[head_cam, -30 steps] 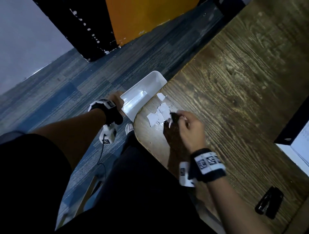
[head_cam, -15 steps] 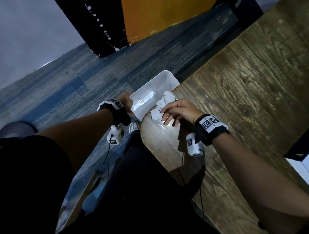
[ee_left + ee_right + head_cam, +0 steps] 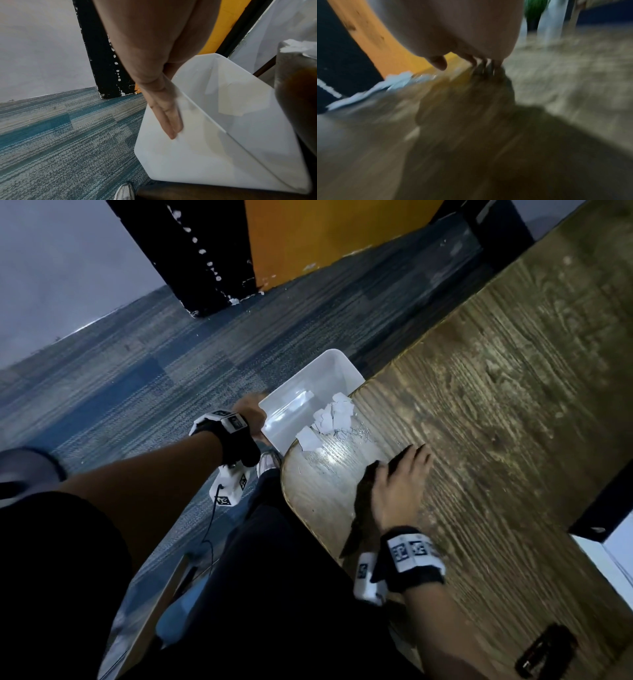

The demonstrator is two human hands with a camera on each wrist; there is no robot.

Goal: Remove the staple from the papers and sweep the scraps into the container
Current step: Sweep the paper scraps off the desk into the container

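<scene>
The paper scraps [image 3: 334,419] lie in a loose white heap at the rounded corner of the wooden counter [image 3: 496,405], several pieces overhanging the edge and dipping over the open mouth of the container [image 3: 291,395]. Just beside them on the wood, on the side away from the edge, sits a small scatter of thin metal staples [image 3: 352,433]. The container is a white, translucent plastic bin held off the counter, tilted, with its rim tucked against the counter edge below the scraps.

The left hand [image 3: 164,115] holds the bin from outside: its fingers [image 3: 171,125] lie straight and together, flat against the bin's outer wall; the thumb is hidden, so how fully the grip wraps the rim I cannot tell.

The right hand [image 3: 399,484] rests on the counter apart from the scraps, palm down, fingers extended and slightly spread, the grip wide and holding nothing. The right wrist view is blurred.

Near the counter's near edge lies a black stapler-like tool [image 3: 548,652], too dark to identify further. Below the counter is blue-grey carpet [image 3: 137,405], with a white shoe [image 3: 124,192] beside the bin.
</scene>
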